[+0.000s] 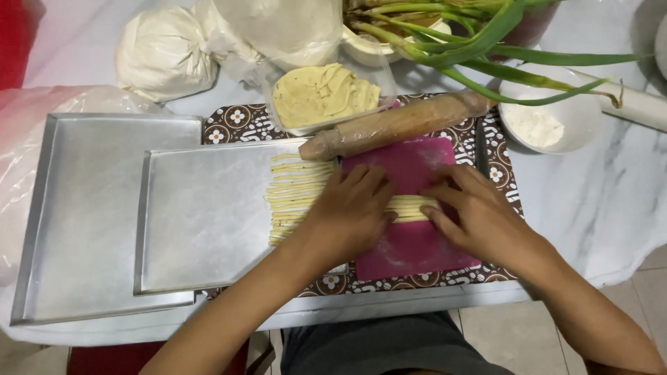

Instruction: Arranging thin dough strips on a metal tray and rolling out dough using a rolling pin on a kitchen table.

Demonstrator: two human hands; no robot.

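Pale yellow dough strips [299,194], thin and speckled, lie in a stack at the middle of the frame, reaching from the smaller tray onto the pink board under both hands.

At far left, crumpled clear plastic [28,153] sits beside a large shallow metal tray [90,222]. A smaller metal tray [201,222] overlaps its right edge. Above them, in the upper left, stand knotted white plastic bags of flour [163,55].

The left hand [351,212] rests flat, fingers spread, pressing on the strips at the tray's right edge; it grips nothing. A clear plastic tub of flat yellow dough sheets [323,94] sits at upper middle, and a brown wooden rolling pin [396,125] lies slanted just below it, along the top of the pink rectangular cutting mat [410,243].

The right hand [476,215] lies open too, fingertips on the strips' right ends. In the upper right are long green onion stalks [486,48] and a white bowl of flour [538,121].
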